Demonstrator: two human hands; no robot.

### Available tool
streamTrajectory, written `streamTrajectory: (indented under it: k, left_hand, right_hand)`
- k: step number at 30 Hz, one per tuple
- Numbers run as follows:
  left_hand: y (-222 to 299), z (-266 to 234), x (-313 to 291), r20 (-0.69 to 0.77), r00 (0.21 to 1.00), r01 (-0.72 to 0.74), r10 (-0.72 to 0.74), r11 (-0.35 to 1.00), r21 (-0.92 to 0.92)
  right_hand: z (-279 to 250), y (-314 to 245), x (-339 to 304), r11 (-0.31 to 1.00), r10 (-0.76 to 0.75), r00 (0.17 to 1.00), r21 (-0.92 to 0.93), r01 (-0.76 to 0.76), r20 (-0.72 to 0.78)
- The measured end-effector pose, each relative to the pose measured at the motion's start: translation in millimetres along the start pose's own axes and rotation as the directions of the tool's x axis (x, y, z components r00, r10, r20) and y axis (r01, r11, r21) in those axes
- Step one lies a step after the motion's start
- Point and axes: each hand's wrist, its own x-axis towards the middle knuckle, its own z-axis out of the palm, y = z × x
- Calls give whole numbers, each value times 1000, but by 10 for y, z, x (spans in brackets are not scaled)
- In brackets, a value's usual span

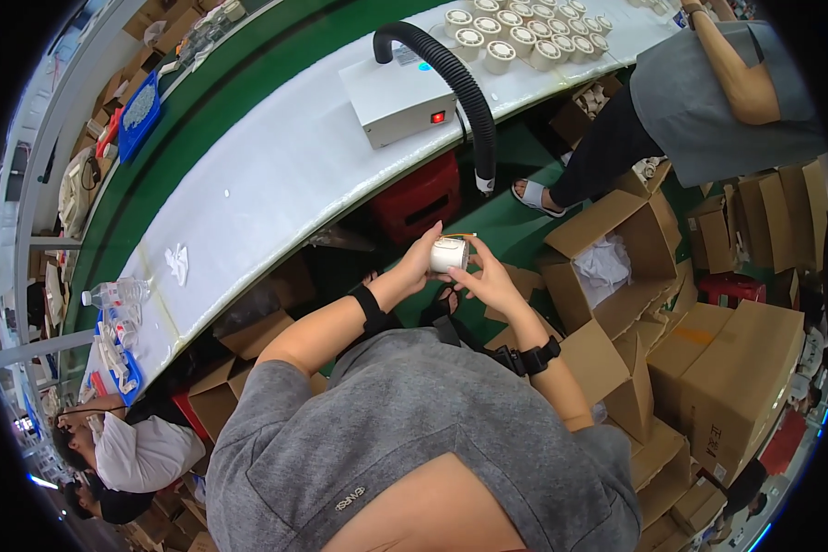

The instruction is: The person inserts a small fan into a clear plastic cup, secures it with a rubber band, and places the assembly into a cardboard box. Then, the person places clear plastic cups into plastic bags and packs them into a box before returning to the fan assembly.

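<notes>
A small white cylindrical part (449, 256) is held between my two hands in front of my body, past the edge of the bench. A thin orange wire runs over its top to a small light-coloured end by my right fingers. My left hand (421, 261) wraps the part's left side. On the other side my right hand (489, 280) grips it with the fingertips, near its lower right edge. What the fingers cover of the part cannot be seen.
A curved white bench (276, 147) carries a grey-white machine box (397, 99) with a black corrugated hose (469, 92) hanging over the edge. Several white round parts (500, 57) stand beyond it. An open carton (607, 248) sits at right; a co-worker (708, 101) stands at upper right.
</notes>
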Motion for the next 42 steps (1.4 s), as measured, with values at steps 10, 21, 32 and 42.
streamTrajectory:
  k: [10, 21, 32, 42]
  left_hand:
    - [367, -278, -554, 72, 997, 10, 14, 946, -323]
    - [-765, -2818, -1543, -794, 535, -117, 290, 956, 270]
    - [-1423, -3691, -2219, -891, 274, -855, -361, 333, -397]
    - [-2468, -3112, -1949, -862, 136, -178, -489, 844, -507]
  right_hand:
    - [191, -220, 300, 982, -155, 987, -105, 158, 40]
    - [2901, -2685, 1733, 515, -578, 590, -309, 800, 564]
    - [6876, -2942, 3412, -182, -183, 528, -556, 811, 829]
    - [6932, -2637, 3667, 8, -582, 437, -532, 847, 686]
